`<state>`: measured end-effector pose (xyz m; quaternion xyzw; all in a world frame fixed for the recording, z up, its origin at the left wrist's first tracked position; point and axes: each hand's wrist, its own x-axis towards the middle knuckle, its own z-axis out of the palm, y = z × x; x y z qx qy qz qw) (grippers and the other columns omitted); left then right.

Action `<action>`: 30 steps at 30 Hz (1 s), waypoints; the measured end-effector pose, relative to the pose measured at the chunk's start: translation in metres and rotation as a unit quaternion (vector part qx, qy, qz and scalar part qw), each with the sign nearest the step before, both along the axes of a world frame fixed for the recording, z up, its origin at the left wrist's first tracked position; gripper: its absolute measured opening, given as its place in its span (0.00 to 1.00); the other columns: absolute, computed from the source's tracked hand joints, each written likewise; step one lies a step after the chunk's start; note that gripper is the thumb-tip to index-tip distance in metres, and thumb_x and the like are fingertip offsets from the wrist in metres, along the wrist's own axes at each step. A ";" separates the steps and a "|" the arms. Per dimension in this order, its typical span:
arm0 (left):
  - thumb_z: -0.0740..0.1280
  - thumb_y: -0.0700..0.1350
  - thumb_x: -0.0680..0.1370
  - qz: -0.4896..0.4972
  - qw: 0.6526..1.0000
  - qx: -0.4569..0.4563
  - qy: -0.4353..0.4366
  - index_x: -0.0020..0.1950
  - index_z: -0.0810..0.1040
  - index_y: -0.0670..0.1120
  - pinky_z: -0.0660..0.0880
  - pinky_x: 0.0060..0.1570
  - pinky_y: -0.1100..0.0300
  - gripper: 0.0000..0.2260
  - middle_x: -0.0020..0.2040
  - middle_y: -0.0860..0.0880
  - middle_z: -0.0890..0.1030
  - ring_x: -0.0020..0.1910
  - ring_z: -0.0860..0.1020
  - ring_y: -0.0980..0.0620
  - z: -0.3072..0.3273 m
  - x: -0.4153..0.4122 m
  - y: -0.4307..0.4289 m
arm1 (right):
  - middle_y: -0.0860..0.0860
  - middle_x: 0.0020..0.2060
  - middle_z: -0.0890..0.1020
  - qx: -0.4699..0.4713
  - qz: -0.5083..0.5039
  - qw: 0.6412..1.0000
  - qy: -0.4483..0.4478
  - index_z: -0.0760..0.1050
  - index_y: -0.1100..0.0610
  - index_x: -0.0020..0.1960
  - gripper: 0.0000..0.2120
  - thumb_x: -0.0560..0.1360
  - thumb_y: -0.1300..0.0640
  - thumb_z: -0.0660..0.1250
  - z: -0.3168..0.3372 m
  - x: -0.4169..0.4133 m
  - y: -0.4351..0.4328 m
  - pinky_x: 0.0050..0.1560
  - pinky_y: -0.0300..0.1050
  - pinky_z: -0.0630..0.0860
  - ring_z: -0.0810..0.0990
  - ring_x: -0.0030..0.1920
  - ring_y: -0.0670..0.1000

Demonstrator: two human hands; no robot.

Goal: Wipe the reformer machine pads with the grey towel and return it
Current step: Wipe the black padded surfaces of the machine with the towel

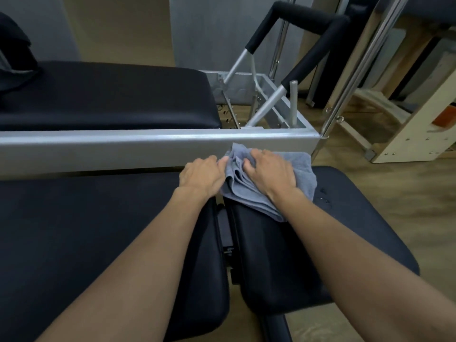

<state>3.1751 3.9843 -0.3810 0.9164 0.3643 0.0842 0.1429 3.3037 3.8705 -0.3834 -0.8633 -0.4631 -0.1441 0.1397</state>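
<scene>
A folded grey towel (303, 169) lies on the far end of a black pad (333, 243) at the right, against the silver frame rail (123, 146) of the reformer. My right hand (269, 172) presses flat on top of the towel, fingers gathering its folds. My left hand (201, 175) rests on the larger black pad (86, 230) at the left and pinches the towel's left edge with its fingertips. Beyond the rail lies another black pad (106, 95).
A padded black footbar (303, 18) on silver arms rises at the far right end of the frame. Chrome poles (352, 77) and wooden equipment (404, 124) stand on the wood floor to the right. A dark object (14, 58) sits at the far left.
</scene>
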 end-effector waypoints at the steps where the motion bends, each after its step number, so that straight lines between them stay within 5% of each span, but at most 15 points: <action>1: 0.44 0.60 0.82 0.004 1.000 -0.007 0.003 0.62 0.75 0.44 0.69 0.56 0.47 0.28 0.60 0.37 0.79 0.59 0.75 0.34 0.003 0.000 -0.001 | 0.58 0.44 0.81 0.003 0.006 1.000 0.008 0.72 0.55 0.47 0.15 0.79 0.44 0.56 0.000 -0.006 -0.010 0.35 0.49 0.65 0.79 0.43 0.61; 10: 0.45 0.63 0.81 -0.030 0.996 0.007 0.088 0.68 0.71 0.47 0.56 0.69 0.33 0.29 0.67 0.39 0.74 0.68 0.69 0.36 0.017 0.010 -0.061 | 0.54 0.34 0.78 0.034 -0.005 0.999 0.007 0.73 0.56 0.41 0.11 0.75 0.48 0.66 0.008 -0.071 -0.148 0.29 0.47 0.66 0.77 0.34 0.59; 16: 0.47 0.56 0.83 -0.114 0.992 0.041 0.039 0.63 0.76 0.44 0.64 0.67 0.43 0.24 0.64 0.42 0.76 0.65 0.71 0.41 0.014 0.015 -0.091 | 0.51 0.33 0.76 0.031 0.011 0.999 -0.001 0.75 0.55 0.43 0.14 0.75 0.45 0.60 0.002 -0.094 -0.205 0.31 0.47 0.70 0.76 0.33 0.55; 20: 0.47 0.55 0.84 -0.112 0.990 0.089 0.014 0.60 0.78 0.43 0.69 0.59 0.46 0.24 0.60 0.41 0.78 0.59 0.75 0.40 0.010 0.017 -0.085 | 0.50 0.34 0.77 0.012 0.009 1.000 0.010 0.70 0.51 0.40 0.15 0.76 0.41 0.55 0.002 -0.065 -0.186 0.28 0.44 0.64 0.77 0.34 0.55; 25: 0.48 0.55 0.83 -0.106 0.983 0.152 0.013 0.57 0.80 0.46 0.68 0.54 0.49 0.24 0.56 0.42 0.80 0.55 0.77 0.40 0.005 0.030 -0.074 | 0.55 0.46 0.82 -0.002 -0.026 1.000 0.013 0.73 0.53 0.48 0.15 0.79 0.42 0.57 0.005 0.016 -0.115 0.37 0.53 0.75 0.80 0.46 0.60; 30: 0.46 0.57 0.83 -0.104 0.979 0.177 0.004 0.51 0.80 0.46 0.69 0.50 0.49 0.25 0.51 0.43 0.82 0.49 0.79 0.40 -0.002 0.039 -0.063 | 0.59 0.46 0.83 -0.032 -0.027 0.999 0.000 0.73 0.55 0.48 0.17 0.79 0.43 0.55 0.003 0.082 -0.048 0.39 0.52 0.72 0.80 0.46 0.62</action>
